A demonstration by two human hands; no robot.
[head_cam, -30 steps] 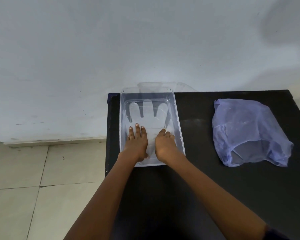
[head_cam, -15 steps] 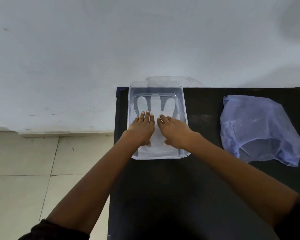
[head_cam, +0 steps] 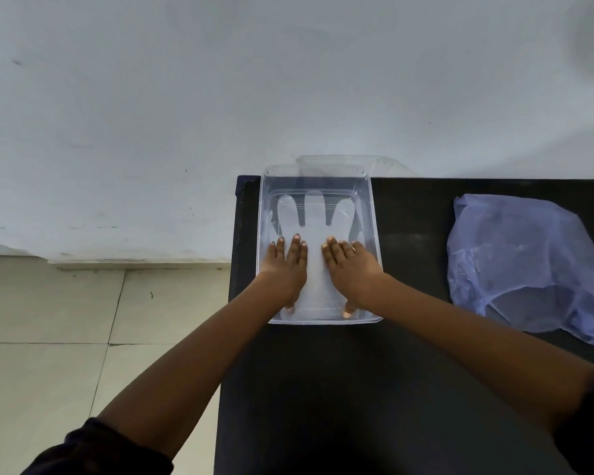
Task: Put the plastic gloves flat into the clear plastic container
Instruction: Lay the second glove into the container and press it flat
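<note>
A clear plastic container stands at the far left corner of the black table. Inside it a translucent plastic glove lies flat, fingers pointing away from me. My left hand rests palm down on the glove's left side, fingers stretched out. My right hand lies palm down on its right side, fingers together and flat. A strip of glove shows between the two hands. Neither hand grips anything.
A crumpled bluish plastic bag lies on the table's right side. The container's clear lid leans against the white wall behind it. The table's left edge drops to a tiled floor.
Both hands have slid forward along the glove and then spread apart sideways, the right hand going from curled to flat. The camera has shifted a little.
</note>
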